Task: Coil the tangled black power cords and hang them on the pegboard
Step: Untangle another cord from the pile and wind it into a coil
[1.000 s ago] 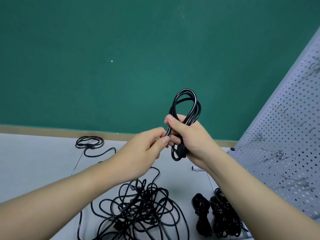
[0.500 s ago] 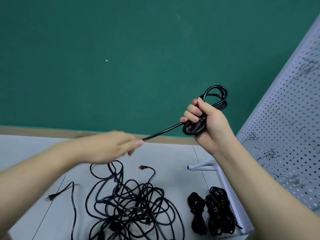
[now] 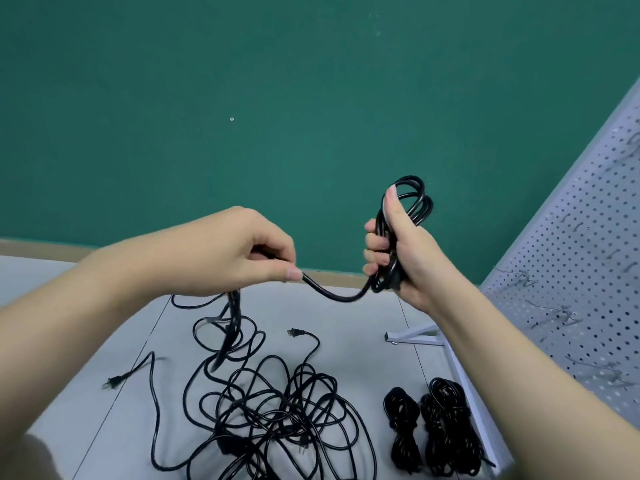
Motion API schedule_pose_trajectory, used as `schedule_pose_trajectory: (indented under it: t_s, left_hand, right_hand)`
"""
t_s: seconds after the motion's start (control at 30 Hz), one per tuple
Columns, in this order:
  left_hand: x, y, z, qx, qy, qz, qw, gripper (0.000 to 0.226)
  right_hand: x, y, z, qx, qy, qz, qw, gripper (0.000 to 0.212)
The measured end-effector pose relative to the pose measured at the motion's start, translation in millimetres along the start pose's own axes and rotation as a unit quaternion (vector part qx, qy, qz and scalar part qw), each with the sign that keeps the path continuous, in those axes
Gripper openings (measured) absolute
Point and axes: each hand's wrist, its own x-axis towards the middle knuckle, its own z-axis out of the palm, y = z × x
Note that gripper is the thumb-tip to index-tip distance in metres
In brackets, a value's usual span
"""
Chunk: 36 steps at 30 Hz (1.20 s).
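Right of centre frame, right hand gripping coiled cord, fingers curled round it, left hand pinching its loose tail, tangled cords low centre on floor.

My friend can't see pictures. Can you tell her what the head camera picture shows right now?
A person's right hand grips a half-coiled black cord, while the left hand pinches its loose length. Below lies a tangled pile of black cords beside two coiled bundles. A grey pegboard leans at right.
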Motion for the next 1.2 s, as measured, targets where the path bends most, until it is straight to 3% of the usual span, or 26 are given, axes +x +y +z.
schedule_pose_trajectory:
  t_s: [0.1,0.2,0.3,0.43,0.53,0.67,0.8,0.97,1.03,1.13,1.2]
  left_hand:
    - [3.1,10.5,5.4,-0.050,0.005,0.006,0.999,0.022]
    - [7.7,12.6,7.5,-0.057,0.005,0.019,0.998,0.019]
    - [9.2,9.3,9.9,-0.036,-0.013,0.014,0.999,0.020]
    - [11.7,5.4,16.6,-0.012,0.008,0.014,1.000,0.029]
    - [12.4,3.2,18.8,-0.008,0.019,0.021,1.000,0.039]
    - [12.6,0.6,15.6,-0.038,0.018,0.017,0.999,0.046]
    - [17.5,-12.2,13.9,-0.098,0.055,-0.009,0.994,0.061]
    - [25.4,-28.9,29.9,-0.160,0.142,-0.005,0.977,0.061]
    - [28.2,-37.3,33.6,-0.235,0.132,-0.028,0.963,0.065]
    - [30.5,-49.1,36.4,-0.342,0.099,-0.051,0.933,0.048]
    - [33.0,-51.4,40.4,-0.328,0.092,-0.059,0.938,0.036]
  right_hand:
    - [-9.2,10.0,15.9,-0.078,-0.082,0.040,0.993,0.111]
    - [-20.9,23.1,28.0,-0.171,-0.231,0.128,0.949,0.117]
    - [-30.3,30.1,32.8,-0.220,-0.349,0.217,0.885,0.095]
    - [-36.0,37.1,36.7,-0.226,-0.408,0.254,0.847,0.050]
    - [-39.7,42.1,40.1,-0.239,-0.415,0.265,0.837,0.036]
    - [-42.3,34.4,39.7,-0.223,-0.436,0.217,0.845,0.022]
    - [-43.2,25.7,40.0,-0.212,-0.419,0.171,0.866,0.013]
    - [-39.0,13.0,33.8,-0.209,-0.346,0.107,0.908,0.009]
    - [-38.2,7.0,29.5,-0.197,-0.321,0.069,0.924,0.007]
    - [-37.5,3.0,24.6,-0.175,-0.277,0.009,0.945,0.006]
    - [-36.4,4.4,23.4,-0.185,-0.248,-0.036,0.950,0.007]
